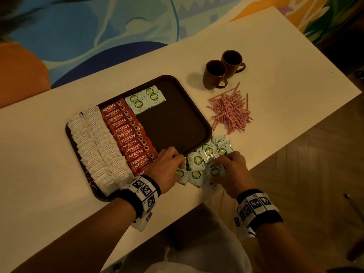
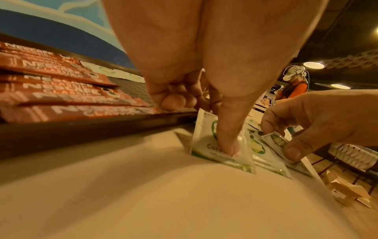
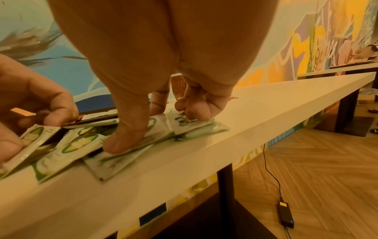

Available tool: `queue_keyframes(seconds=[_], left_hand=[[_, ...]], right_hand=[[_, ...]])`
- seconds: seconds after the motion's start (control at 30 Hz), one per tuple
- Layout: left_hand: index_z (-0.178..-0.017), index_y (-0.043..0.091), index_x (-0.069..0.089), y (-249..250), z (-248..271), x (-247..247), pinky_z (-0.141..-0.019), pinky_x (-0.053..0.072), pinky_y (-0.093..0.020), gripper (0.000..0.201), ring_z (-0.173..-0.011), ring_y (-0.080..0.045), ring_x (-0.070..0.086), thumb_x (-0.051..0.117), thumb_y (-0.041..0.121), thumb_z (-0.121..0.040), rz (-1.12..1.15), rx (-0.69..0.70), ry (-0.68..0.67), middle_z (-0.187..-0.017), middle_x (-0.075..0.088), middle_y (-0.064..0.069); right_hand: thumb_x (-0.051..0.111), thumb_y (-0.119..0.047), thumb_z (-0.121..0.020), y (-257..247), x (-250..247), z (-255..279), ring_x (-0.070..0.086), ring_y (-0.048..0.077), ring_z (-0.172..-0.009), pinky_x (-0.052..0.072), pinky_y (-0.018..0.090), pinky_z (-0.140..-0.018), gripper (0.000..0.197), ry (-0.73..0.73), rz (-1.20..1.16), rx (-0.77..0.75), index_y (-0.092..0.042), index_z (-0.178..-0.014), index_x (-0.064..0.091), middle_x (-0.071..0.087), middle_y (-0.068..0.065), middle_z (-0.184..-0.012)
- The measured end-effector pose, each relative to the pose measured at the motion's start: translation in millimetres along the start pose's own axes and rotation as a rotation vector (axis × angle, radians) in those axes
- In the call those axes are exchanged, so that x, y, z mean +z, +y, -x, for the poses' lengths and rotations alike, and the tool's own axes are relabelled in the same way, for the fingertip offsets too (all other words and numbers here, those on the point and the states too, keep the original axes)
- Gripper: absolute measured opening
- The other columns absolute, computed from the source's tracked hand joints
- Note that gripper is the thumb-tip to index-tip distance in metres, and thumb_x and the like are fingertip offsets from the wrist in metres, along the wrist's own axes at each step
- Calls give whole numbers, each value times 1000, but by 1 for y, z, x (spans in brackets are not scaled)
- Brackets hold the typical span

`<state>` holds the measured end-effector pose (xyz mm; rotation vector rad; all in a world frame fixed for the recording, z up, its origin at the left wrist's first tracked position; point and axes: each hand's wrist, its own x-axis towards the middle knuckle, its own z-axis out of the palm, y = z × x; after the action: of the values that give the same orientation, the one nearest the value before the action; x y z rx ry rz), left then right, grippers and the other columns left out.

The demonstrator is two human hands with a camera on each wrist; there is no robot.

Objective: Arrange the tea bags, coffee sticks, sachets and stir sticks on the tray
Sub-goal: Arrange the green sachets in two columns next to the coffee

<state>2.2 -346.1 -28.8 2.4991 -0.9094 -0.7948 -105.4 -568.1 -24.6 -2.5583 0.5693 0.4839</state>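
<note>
Tray: a dark brown rectangular plastic tray point(image 1: 177, 123) is set on a long white table point(image 1: 275, 56); its right half is bare.
Tea bags: white paper tea bags point(image 1: 98, 146) are laid in two overlapping columns along the tray's left side.
Coffee sticks: red Nescafé coffee sticks point(image 1: 130, 134) are lined up in one column just right of the tea bags.
Placed sachets: four white-and-green sugar sachets point(image 1: 145, 98) are seen at the tray's far edge, beside the top of the coffee column.
Loose sachets: a pile of the same sachets point(image 1: 208, 154) is spread on the table by the tray's near right corner, close to the table edge.
Left hand: the left hand point(image 1: 167, 170) is held at the tray's near rim; one loose sachet point(image 2: 223, 145) is pinched, the thumb pressed on its face.
Right hand: the right hand point(image 1: 232, 174) is lowered onto the pile; a sachet point(image 3: 122, 155) is pinned under its thumb, with curled fingers resting on others.
Stir sticks: red-and-white striped stir sticks point(image 1: 230, 111) are heaped on the table right of the tray.
Mugs: two dark brown ceramic mugs point(image 1: 222, 67) are stood beyond the sticks, touching.
</note>
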Motion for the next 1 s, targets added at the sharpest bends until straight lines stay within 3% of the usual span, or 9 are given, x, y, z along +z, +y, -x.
queue_keyframes(seconds=[0.23,0.37,0.5,0.63,0.73,0.8,0.87,1.0], left_hand=[[-101,30,58,3,-2,-5,-91,50,-34,24,-109,-11,44,78,29,-86,47,-16,-17,-111,47,10],[-93,33,54,3,-2,-17,-85,46,-28,20,-101,-8,47,74,30,-90,96,-27,-47,-101,54,13],[-92,33,56,2,0,-26,-74,43,-25,17,-91,-6,52,73,30,-91,156,-62,-42,-95,55,15],[-94,30,60,1,3,-42,-68,46,-24,14,-82,-4,58,74,28,-91,259,-71,13,-92,62,13],[-96,29,62,-1,4,-55,-67,43,-20,13,-84,-1,58,74,25,-91,304,-77,115,-93,63,13],[-97,28,64,-4,3,-62,-66,42,-16,13,-85,1,57,73,22,-91,327,-108,195,-94,62,14],[-100,27,64,-11,2,-68,-69,45,-15,14,-87,2,56,74,21,-91,347,-155,266,-96,60,16],[-102,27,63,-31,-5,-77,-75,54,-24,21,-90,-2,61,76,16,-89,399,-244,394,-101,63,12]], right_hand=[[87,-31,-77,5,-6,-4,38,20,-117,41,30,-90,26,-35,-30,-103,-31,-98,71,47,-6,-121],[88,-25,-75,6,-23,-4,58,15,-97,44,24,-75,24,-43,-348,-75,-34,-78,66,63,-8,-100],[83,-26,-79,6,-56,-10,62,3,-73,47,20,-63,15,81,-591,-46,-21,-85,70,71,-6,-85],[82,-21,-84,2,-82,-27,56,6,-54,48,27,-56,11,190,-658,-28,-29,-90,77,72,-9,-76],[77,-19,-90,-9,-90,-43,59,8,-52,48,22,-57,22,194,-573,-69,-41,-93,75,70,-10,-71],[72,-14,-94,-22,-90,-55,61,2,-51,45,12,-54,23,154,-502,-113,-34,-105,76,70,-10,-77],[70,-12,-95,-36,-86,-69,64,0,-55,47,11,-55,28,103,-456,-151,-23,-121,74,73,-2,-96],[76,-18,-91,-67,-79,-97,67,6,-85,50,18,-70,30,24,-344,-225,-30,-117,71,71,-8,-106]])
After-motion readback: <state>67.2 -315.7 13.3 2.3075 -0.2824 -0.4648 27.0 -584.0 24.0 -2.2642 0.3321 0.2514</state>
